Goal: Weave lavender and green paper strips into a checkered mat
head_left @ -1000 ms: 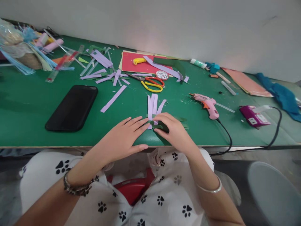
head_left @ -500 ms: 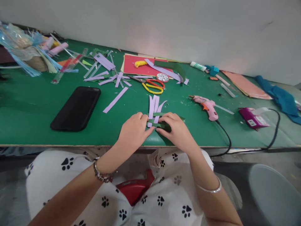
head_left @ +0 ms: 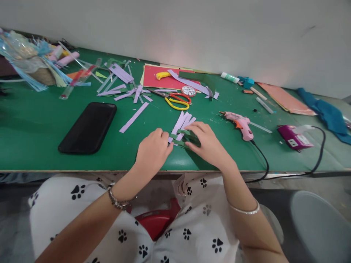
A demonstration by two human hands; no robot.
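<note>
Light purple paper strips (head_left: 179,120) cross dark green paper strips (head_left: 182,142) in a small woven piece near the table's front edge. At its left end is my left hand (head_left: 153,149), fingers bent and thumb close to them, closed on the strip ends. My right hand (head_left: 206,146) curves around the right side, with the green strips between thumb and fingers; its palm side is hidden. The purple strips fan out away from me, beyond both hands.
Scissors (head_left: 178,102) lie beyond the strips, before red paper (head_left: 153,77). A pink glue gun (head_left: 241,124) and its cord are to the right, near a purple box (head_left: 294,138). A black phone (head_left: 88,128) and loose purple strips (head_left: 134,117) lie left.
The woven strips have turned, and their purple ends now lean to the right. My left hand has shifted slightly left, and the right thumb and fingers have moved a little apart.
</note>
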